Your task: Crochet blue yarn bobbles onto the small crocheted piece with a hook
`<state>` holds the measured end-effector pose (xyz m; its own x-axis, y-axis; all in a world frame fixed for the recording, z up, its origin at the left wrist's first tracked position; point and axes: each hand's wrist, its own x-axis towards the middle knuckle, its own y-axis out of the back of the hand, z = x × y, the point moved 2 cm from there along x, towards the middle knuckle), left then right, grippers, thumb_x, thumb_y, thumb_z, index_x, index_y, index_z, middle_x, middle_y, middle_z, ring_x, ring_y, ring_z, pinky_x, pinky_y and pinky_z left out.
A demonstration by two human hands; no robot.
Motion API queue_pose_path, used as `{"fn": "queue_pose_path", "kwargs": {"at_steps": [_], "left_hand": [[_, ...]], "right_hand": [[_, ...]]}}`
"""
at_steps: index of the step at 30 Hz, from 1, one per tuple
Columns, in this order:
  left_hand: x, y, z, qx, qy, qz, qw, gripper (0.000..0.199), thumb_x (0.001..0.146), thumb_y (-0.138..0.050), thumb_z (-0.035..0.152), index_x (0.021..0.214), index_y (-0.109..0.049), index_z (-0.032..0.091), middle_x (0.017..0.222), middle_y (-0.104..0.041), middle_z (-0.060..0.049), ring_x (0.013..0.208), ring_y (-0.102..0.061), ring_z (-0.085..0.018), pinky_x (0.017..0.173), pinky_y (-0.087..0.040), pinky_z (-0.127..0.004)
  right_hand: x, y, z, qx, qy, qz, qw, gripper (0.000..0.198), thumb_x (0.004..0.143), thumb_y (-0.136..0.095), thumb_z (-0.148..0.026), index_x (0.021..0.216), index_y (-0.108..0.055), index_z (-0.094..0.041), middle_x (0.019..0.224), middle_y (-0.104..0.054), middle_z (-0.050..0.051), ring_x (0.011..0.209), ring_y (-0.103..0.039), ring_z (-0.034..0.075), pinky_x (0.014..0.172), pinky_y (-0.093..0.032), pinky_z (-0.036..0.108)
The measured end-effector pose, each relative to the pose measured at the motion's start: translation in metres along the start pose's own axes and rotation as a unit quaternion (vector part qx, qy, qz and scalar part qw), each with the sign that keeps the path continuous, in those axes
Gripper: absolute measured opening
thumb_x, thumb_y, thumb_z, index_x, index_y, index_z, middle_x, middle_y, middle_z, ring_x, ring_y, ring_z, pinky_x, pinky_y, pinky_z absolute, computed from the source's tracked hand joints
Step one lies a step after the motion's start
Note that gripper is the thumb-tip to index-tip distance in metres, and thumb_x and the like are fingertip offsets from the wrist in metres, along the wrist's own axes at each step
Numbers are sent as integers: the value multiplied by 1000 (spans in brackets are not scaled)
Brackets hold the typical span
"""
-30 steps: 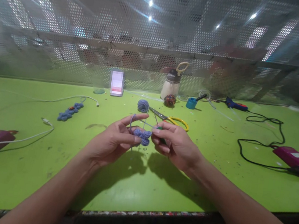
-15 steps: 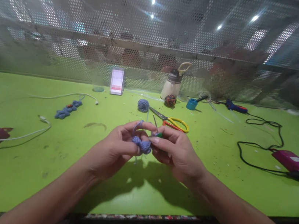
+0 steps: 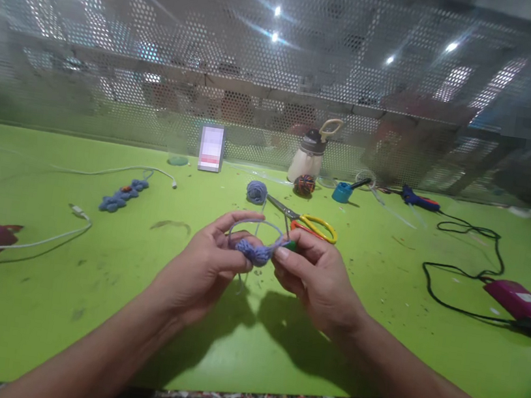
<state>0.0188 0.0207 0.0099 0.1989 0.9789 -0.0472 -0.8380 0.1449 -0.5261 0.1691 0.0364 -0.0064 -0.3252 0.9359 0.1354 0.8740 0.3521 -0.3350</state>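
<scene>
My left hand (image 3: 211, 254) pinches a small piece of blue-purple crochet work (image 3: 254, 252) between thumb and fingers. A strand of the same yarn (image 3: 257, 222) bows in a wide loop from the left fingers across to the right. My right hand (image 3: 312, 268) is closed on a crochet hook (image 3: 291, 245) with a green grip, its metal shaft pointing up and away. Just beyond the hands lies the yarn ball (image 3: 256, 192), a strand running from it toward the work. Scissors (image 3: 314, 224) with yellow and red handles rest beside the ball.
A finished blue crochet strip (image 3: 123, 195) lies left near white cables (image 3: 80, 212). At the back stand a phone (image 3: 211, 148), a bottle (image 3: 307, 159), a multicoloured yarn ball (image 3: 304, 185) and a teal pot (image 3: 342, 193). A glue gun (image 3: 419, 199) and purple power strip (image 3: 524, 304) sit right.
My right hand has drawn slightly right, away from the left. The yarn between them has widened into a larger loop. The whole view has shifted a little.
</scene>
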Motion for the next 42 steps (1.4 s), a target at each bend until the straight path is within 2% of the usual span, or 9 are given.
{"fn": "queue_pose_path", "kwargs": {"at_steps": [8,15,20,24,30,34,36,40,42], "left_hand": [[-2,-1,-4,-9,20,-58,998,63,56,-59,-10,113,-65,17,62,-61,5,55,-50,-4,55,-35,-16],[1,2,4,23,-25,-69,997,96,58,-63,-4,146,-40,27,66,-64,4,64,-53,-10,63,-37,-21],[9,14,9,141,-48,-47,988,66,74,-64,16,139,-51,18,74,-70,-3,72,-57,-15,71,-39,-29],[21,23,9,297,-44,-31,953,46,77,-68,26,121,-65,15,70,-69,-2,72,-58,-17,77,-41,-32],[26,39,26,441,-76,73,892,19,77,-66,35,77,-75,18,55,-58,-1,55,-48,-15,57,-32,-29],[10,36,47,324,-109,-62,938,33,81,-64,35,53,-62,20,53,-51,-1,53,-42,-13,56,-32,-28],[-4,27,60,233,-153,-108,954,34,83,-62,28,50,-57,19,50,-44,0,54,-41,-13,56,-33,-27],[-28,5,83,73,-259,-93,959,35,82,-59,26,49,-55,16,45,-33,1,50,-36,-11,53,-38,-25],[-32,-2,90,2,-290,-80,954,28,88,-51,22,64,-64,14,44,-30,3,46,-28,-8,46,-34,-20]], "right_hand": [[-4,-5,-1,-8,-5,-15,1000,14,77,-73,-24,76,-62,-16,51,-46,-7,41,-32,3,40,-19,19],[0,-1,0,-17,-32,-7,999,20,74,-76,-27,72,-59,-16,50,-46,-8,39,-30,3,39,-17,19],[5,7,-8,-35,-28,-21,999,20,72,-77,-27,75,-61,-16,53,-49,-7,39,-33,2,39,-19,18],[2,9,-19,-71,-35,-41,996,20,69,-78,-27,76,-64,-14,56,-52,-5,39,-34,2,39,-19,18],[6,25,-45,-52,-3,19,998,18,64,-77,-20,67,-60,-16,63,-65,2,39,-36,3,35,-16,18],[18,57,-70,20,88,120,989,16,65,-71,-13,68,-56,-18,66,-65,-1,36,-28,1,33,-25,19],[26,73,-75,59,103,142,983,25,63,-71,-10,59,-47,-19,49,-50,-7,35,-26,2,33,-27,18],[38,90,-66,71,85,161,981,31,62,-71,-10,57,-41,-19,46,-46,-8,35,-30,1,33,-26,16],[42,89,-58,68,76,159,982,31,63,-72,-11,58,-42,-19,42,-42,-9,35,-32,2,34,-28,16]]}}
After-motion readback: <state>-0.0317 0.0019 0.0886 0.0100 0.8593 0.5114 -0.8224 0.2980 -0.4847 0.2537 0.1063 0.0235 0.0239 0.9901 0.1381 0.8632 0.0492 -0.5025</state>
